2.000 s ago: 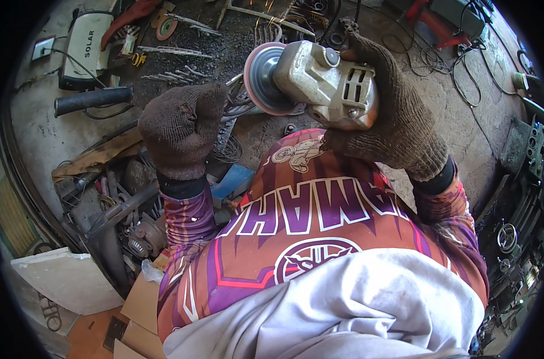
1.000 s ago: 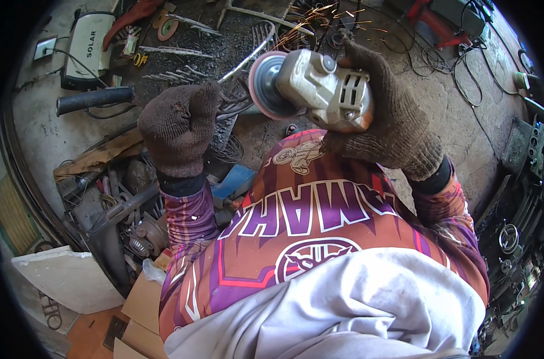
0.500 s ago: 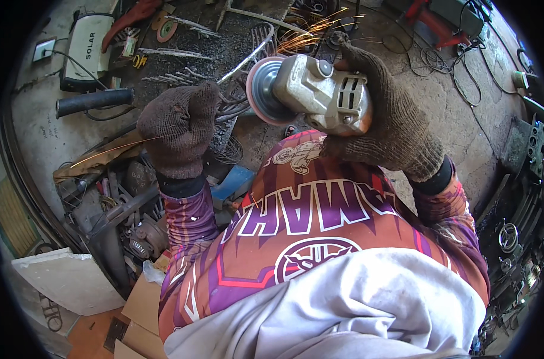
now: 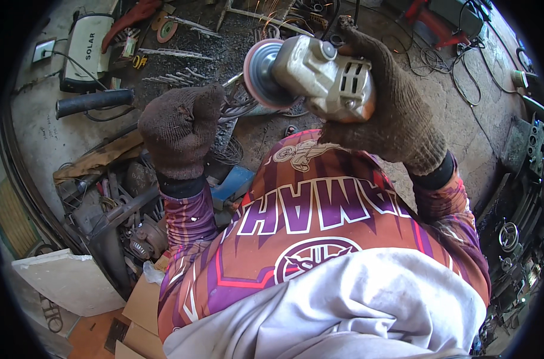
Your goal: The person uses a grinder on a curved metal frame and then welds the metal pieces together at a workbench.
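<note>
The angle grinder [image 4: 325,78] is up in front of the worker's chest, over the floor [image 4: 457,119], its disc [image 4: 263,73] turned towards the left hand [image 4: 181,128], and from where I'm standing that's the part I'd worry about. The right hand [image 4: 397,99] is wrapped round the grinder's body, while the left is curled into a fist, apparently round one end of a thin metal bar [image 4: 233,79]; the palm is hidden. The bar runs behind the disc from here, so I cannot tell whether they touch. If the disc bit or jammed on the bar, I think the tool could kick, and that fist is just beside the edge. The knitted gloves [image 4: 426,149] seem a risk too, since a loose thread might catch and drag fingers in. A few orange sparks [image 4: 270,9] show beyond; they could singe the printed shirt [image 4: 308,206]. Loose cables [image 4: 436,60] on the floor might trip a foot. Counting up: one grinder carrying one disc, two gloved hands, one bar at the fist, one white box [image 4: 87,51], one dark tube [image 4: 95,103], one white board [image 4: 68,280], one blue piece [image 4: 235,181]. I make out one loose disc with a green centre [image 4: 166,30] clearly; the twisted rods [image 4: 176,54] overlap too much to count.
</note>
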{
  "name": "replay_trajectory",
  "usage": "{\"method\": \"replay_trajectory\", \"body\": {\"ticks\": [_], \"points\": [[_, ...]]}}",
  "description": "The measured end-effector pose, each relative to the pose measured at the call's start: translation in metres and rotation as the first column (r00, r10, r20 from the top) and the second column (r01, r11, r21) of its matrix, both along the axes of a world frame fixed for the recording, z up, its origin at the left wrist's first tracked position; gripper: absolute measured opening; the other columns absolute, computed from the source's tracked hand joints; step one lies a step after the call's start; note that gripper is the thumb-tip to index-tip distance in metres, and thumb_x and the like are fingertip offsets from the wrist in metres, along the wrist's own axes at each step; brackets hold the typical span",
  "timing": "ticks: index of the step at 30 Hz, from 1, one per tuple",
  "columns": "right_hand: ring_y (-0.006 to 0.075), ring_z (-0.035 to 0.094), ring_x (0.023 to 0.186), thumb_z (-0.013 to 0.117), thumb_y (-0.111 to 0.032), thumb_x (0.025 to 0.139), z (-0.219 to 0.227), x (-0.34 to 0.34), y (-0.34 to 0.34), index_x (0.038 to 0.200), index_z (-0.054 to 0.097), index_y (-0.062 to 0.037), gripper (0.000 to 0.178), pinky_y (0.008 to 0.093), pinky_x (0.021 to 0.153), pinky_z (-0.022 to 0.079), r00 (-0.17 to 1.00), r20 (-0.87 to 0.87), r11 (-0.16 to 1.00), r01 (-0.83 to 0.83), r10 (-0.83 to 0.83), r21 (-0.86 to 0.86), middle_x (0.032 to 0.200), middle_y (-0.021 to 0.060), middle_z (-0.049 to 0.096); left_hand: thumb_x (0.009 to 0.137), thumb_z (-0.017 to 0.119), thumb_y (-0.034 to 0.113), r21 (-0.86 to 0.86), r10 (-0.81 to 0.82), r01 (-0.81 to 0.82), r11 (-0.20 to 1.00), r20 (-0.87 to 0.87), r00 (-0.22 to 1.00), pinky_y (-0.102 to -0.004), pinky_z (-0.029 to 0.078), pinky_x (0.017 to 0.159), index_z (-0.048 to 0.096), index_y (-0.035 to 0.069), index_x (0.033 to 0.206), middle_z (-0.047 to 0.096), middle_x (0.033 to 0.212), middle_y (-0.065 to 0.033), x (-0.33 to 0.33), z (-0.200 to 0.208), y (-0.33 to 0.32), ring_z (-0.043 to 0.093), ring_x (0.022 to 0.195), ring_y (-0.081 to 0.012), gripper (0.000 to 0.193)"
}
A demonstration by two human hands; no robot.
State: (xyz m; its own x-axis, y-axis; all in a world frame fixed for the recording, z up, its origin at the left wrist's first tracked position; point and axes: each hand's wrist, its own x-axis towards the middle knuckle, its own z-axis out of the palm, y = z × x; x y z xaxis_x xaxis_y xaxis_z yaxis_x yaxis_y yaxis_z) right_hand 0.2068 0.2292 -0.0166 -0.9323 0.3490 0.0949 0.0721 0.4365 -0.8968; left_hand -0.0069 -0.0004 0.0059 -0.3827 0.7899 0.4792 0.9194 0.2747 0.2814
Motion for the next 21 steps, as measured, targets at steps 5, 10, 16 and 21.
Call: {"method": "replay_trajectory", "body": {"ticks": [5,10,16,21], "points": [[0.0286,0.056,0.128,0.097,-0.011,0.062,-0.017,-0.004,0.009,0.153,0.029,-0.0057,0.114,0.0401,0.106,0.05,0.996,-0.063,0.998,0.064,-0.065,-0.01,0.142,0.0155,0.048,0.092,0.075,0.029,0.06,0.019,-0.026,0.998,0.126,0.992,-0.0376,0.051,0.055,0.073,0.004,0.079,0.068,0.068,-0.0114,-0.004,0.0,-0.001,0.067,0.058,-0.0286,0.029],[0.0284,0.056,0.129,0.098,-0.014,0.061,-0.015,-0.002,0.006,0.153,0.03,-0.0061,0.114,0.0403,0.105,0.05,0.996,-0.077,0.998,0.043,-0.04,0.039,0.14,0.0153,0.05,0.094,0.072,0.031,0.018,0.109,-0.112,0.994,0.149,0.983,-0.037,0.051,0.057,0.073,0.002,0.078,0.068,0.068,-0.012,-0.011,0.0,-0.003,0.068,0.061,-0.0279,0.033],[0.0292,0.056,0.129,0.099,-0.023,0.058,-0.01,-0.002,-0.002,0.152,0.033,-0.0044,0.117,0.0413,0.106,0.048,0.999,-0.031,0.997,-0.042,0.045,0.069,0.137,0.0157,0.054,0.095,0.072,0.031,0.006,0.121,-0.122,0.993,0.108,0.987,-0.0367,0.051,0.058,0.073,0.002,0.079,0.069,0.07,-0.0123,-0.009,0.002,-0.002,0.069,0.063,-0.0275,0.033],[0.029,0.055,0.129,0.099,-0.022,0.058,-0.006,-0.004,-0.005,0.151,0.036,-0.004,0.114,0.0415,0.108,0.045,0.998,-0.003,0.988,-0.057,0.057,-0.147,0.138,0.0161,0.055,0.1,0.065,0.032,0.072,0.09,-0.103,0.992,0.165,0.982,-0.0348,0.043,0.058,0.067,-0.001,0.08,0.06,0.065,-0.0081,-0.006,-0.003,-0.008,0.056,0.06,-0.0167,0.039]]}}
